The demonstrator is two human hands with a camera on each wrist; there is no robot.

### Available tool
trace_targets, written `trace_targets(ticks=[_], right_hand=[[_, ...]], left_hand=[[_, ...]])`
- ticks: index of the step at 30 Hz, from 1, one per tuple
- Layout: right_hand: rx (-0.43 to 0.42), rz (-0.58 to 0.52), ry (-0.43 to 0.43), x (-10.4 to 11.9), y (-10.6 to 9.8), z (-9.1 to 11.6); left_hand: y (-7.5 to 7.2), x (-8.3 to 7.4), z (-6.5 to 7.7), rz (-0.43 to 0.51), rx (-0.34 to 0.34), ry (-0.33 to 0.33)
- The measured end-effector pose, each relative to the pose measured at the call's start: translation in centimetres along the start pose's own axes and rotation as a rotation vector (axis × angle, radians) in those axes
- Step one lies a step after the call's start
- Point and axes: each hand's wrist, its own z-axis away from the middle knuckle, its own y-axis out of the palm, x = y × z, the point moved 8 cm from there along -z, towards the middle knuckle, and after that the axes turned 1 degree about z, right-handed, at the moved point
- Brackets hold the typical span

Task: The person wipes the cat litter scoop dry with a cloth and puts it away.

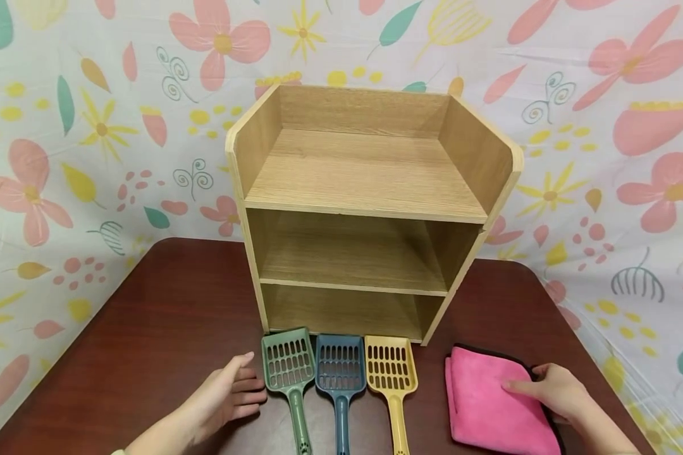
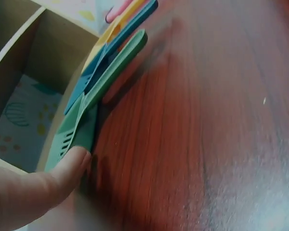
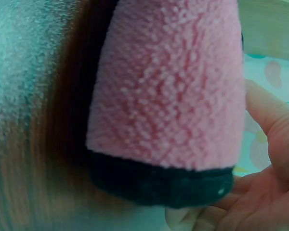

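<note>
Filling the background, a flower-printed sheet point(image 1: 119, 69) hangs behind a dark red-brown table point(image 1: 165, 316), where a pale wooden shelf unit point(image 1: 364, 167) stands with two open compartments beneath its walled top. On the tabletop, to the right of the unit, lies a folded pink cloth point(image 1: 492, 398). In a row at the unit's foot, handles toward the person, sit a green scoop point(image 1: 295, 393), a blue scoop point(image 1: 341, 393) and a yellow scoop point(image 1: 395, 395).

The hands are well apart. The right hand point(image 1: 558, 393) pinches the cloth's outer side, thumb on top; the left hand point(image 1: 224, 395) holds nothing, fingers loosely bent just beside the green scoop, though whether they touch it cannot be told.

Good handling of the cloth probably calls for a pinch through every folded layer, since fabric held by one ply may fall open. The left hand would do well to leave the closely set scoops some room: a nudge to the green could shift the blue. Narrow black trim point(image 3: 159, 179) along the cloth's edge offers a handy guide for keeping the layers together.
</note>
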Motion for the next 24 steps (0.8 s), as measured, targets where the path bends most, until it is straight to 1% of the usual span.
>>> trace_targets(ticks=[3,5,7,12,16,20,24], right_hand=[[-0.016,-0.069,0.025,-0.4,0.2,0.1],[-0.025,-0.097,0.026,-0.5,0.3,0.1],[-0.029,-0.109,0.024,-0.6,0.4,0.1],[-0.035,-0.11,-0.004,-0.4,0.7,0.2],[-0.019,-0.13,-0.033,0.3,1.0,0.4],[0.026,-0.232,-0.061,0.9,1.0,0.7],[0.072,-0.352,-0.083,1.5,0.9,0.9]], left_hand=[[0.3,0.5,0.1,0.028,0.022,-0.017],[0.7,0.8,0.3,0.047,0.062,-0.018],[1.3,1.1,0.4,0.073,0.106,-0.027],[3.0,2.2,0.4,0.149,0.185,-0.064],[4.4,2.7,0.2,0.168,0.243,-0.071],[5.3,2.8,0.0,0.169,0.276,-0.066],[5.6,2.9,-0.2,0.173,0.275,-0.062]])
